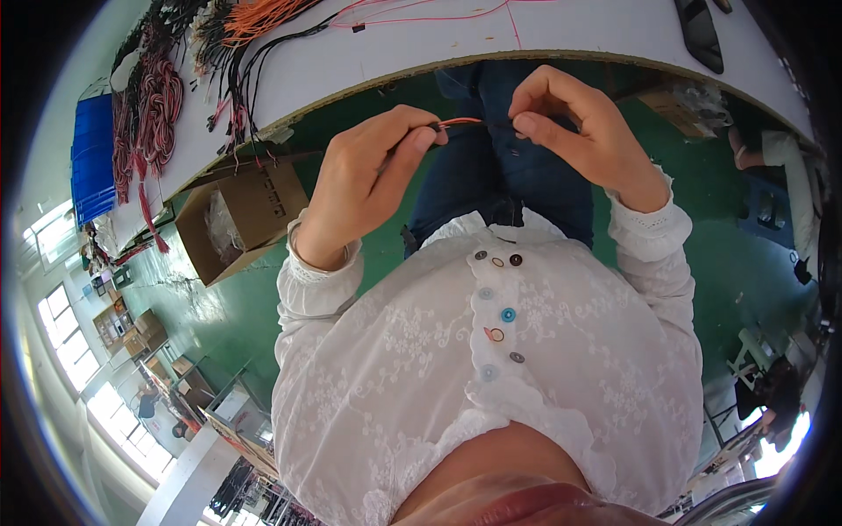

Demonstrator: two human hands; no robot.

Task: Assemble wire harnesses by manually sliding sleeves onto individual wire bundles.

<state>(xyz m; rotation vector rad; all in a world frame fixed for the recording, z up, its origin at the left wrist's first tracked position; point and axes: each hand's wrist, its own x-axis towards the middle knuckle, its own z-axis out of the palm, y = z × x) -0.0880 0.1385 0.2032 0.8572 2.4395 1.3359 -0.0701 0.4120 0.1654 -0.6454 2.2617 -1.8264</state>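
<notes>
My left hand [361, 171] pinches a small black connector [435, 127] between thumb and forefinger, just in front of the table's near edge. Short orange and dark wires [463, 120] run from it toward the right. Facing it, my right hand [583, 131] is closed in a pinch, thumb against forefinger; a thin dark strand seems to reach its fingertips, but what they hold is too fine to make out. Both hands are raised above my lap, a short gap apart.
Bundles of red-black wires [158, 110] and orange wires [263, 19] lie on the white table [368, 66] at far left. A dark phone-like slab [699, 35] rests at far right. Below the table stand an open cardboard box [254, 210] and another box [680, 114].
</notes>
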